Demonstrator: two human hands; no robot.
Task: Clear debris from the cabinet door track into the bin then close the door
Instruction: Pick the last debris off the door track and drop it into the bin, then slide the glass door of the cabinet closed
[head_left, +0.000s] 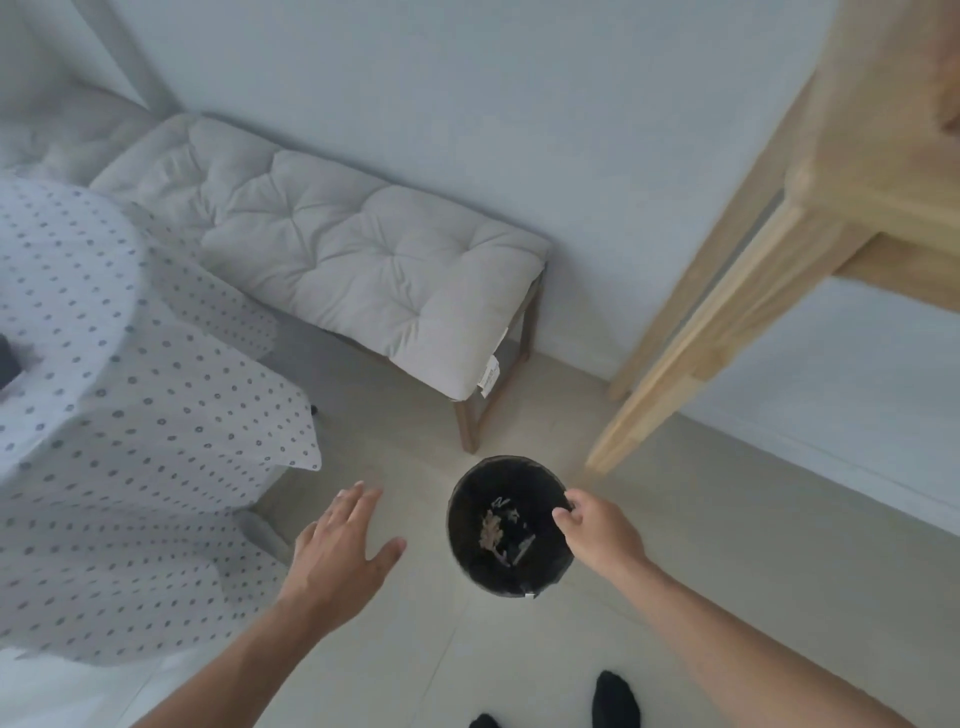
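Note:
A small round black bin (470, 564) stands on the pale floor below me, lined with a dark bag. Light brown debris (492, 527) and a few pale scraps lie at its bottom. My right hand (597, 525) hovers over the bin's right rim, fingers pinched together; whether anything is between them cannot be made out. My left hand (343, 545) is held flat and spread over the floor, left of the bin, holding nothing. The cabinet door and its track are out of view.
A bench with a grey tufted cushion (332, 249) stands along the wall behind the bin. A table under a dotted white cloth (104, 389) fills the left. A light wooden frame (727, 312) rises at the right. My dark socks (615, 696) show at the bottom.

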